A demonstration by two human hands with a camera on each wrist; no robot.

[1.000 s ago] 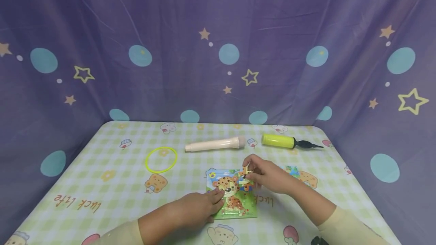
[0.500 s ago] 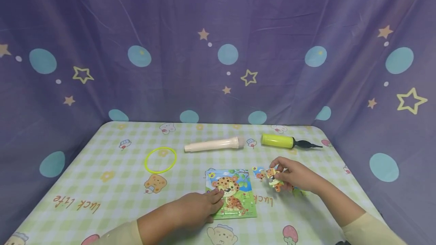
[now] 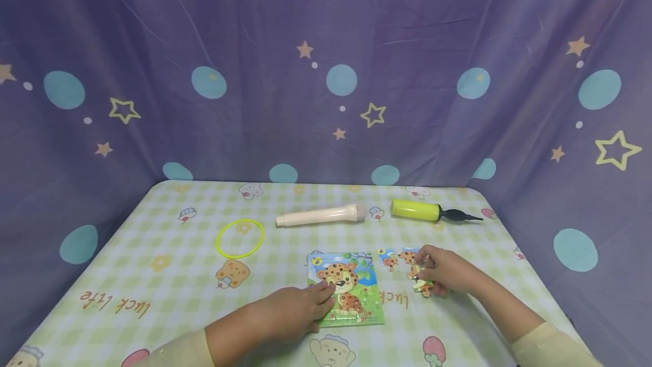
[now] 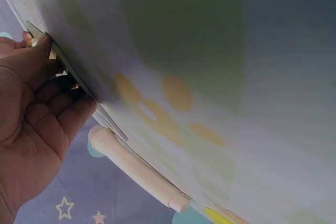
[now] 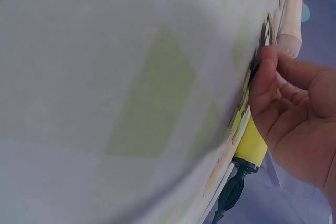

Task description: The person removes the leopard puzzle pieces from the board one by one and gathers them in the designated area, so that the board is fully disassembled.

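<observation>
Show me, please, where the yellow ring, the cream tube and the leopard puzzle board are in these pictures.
yellow ring (image 3: pixel 217 242): head view, on the left arc of its rim.
cream tube (image 3: pixel 321 216): head view, on the middle of its barrel.
leopard puzzle board (image 3: pixel 368 285): head view, on the bare right part of its picture.

Purple star-and-dot curtain (image 3: pixel 326 72) drapes behind a table (image 3: pixel 153 276) in green-checked cloth

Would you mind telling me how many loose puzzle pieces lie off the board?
3 visible: one just right of the puzzle board, one beside it, one under the right hand. Others may be hidden.
</observation>
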